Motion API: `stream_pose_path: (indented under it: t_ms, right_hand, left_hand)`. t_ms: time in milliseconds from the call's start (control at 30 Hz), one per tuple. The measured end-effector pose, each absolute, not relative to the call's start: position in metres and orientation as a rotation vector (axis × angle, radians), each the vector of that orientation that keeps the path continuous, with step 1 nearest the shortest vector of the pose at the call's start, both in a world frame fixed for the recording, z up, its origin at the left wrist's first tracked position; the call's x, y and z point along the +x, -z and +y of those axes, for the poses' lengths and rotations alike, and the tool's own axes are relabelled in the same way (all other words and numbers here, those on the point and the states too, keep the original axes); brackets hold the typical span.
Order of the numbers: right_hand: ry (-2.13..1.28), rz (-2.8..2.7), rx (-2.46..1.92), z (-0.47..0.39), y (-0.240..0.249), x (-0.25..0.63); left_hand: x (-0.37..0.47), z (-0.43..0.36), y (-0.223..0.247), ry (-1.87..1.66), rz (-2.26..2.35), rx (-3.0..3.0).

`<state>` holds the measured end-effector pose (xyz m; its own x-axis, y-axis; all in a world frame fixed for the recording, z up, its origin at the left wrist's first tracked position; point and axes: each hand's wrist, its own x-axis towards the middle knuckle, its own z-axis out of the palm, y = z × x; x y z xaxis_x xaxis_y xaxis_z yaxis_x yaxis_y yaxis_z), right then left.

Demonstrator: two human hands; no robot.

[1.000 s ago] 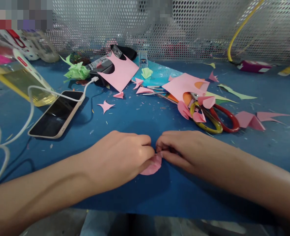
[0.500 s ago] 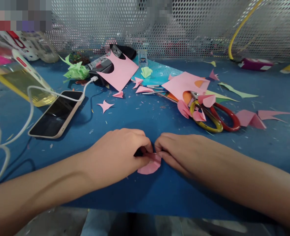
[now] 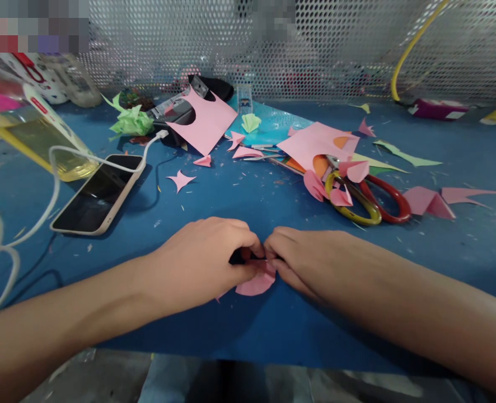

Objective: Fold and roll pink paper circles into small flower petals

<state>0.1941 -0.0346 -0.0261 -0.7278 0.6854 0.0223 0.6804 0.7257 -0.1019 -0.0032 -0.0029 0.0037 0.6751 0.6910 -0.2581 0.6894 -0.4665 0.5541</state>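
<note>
Head view, only feed I've got. Left hand [image 3: 214, 252] pinched thumb-to-finger on the pink paper piece [image 3: 254, 285]; right hand [image 3: 300, 257] has its fingertips together on that piece's right edge. Paper sits low between both hands, just above or on the surface [image 3: 227, 204]; can't tell which. Rounded lower edge shows; the rest is under the fingers, so my read of it as a disc is a guess.

Handling, my judgement: near weightless, soft, creases and tears easily, little slip. I'd hold it lightly by the rim, both sides.

Surface is blue, scuffed, littered with clippings. Red-and-yellow-handled scissors [image 3: 373, 210] lie beyond the right hand, cut pink sheet [image 3: 309, 143] beside them. Phone [image 3: 99, 193] on white cable [image 3: 56, 173] off to the left. Perforated metal panel [image 3: 349, 50] closes the back.
</note>
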Motion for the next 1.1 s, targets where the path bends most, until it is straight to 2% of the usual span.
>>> stream_pose_path:
  t_ms: [167, 600, 933, 1100]
  right_hand:
    - [-0.185, -2.866, -1.124, -0.033, 0.024, 0.194]
    - [-0.636, -2.797, -1.175, -0.023, 0.006, 0.189]
    - [-0.612, -2.839, -1.276, -0.026, 0.009, 0.187]
    - [-0.462, -2.894, -1.110, -0.027, 0.010, 0.192]
  left_hand:
    - [-0.004, -0.002, -0.002, -0.004, 1.036, 2.249]
    - [-0.002, -0.002, -0.005, 0.017, 1.028, 2.238]
    - [-0.003, -0.001, -0.006, 0.017, 1.008, 2.262]
    - [-0.006, -0.002, 0.000, -0.045, 0.961, 2.312]
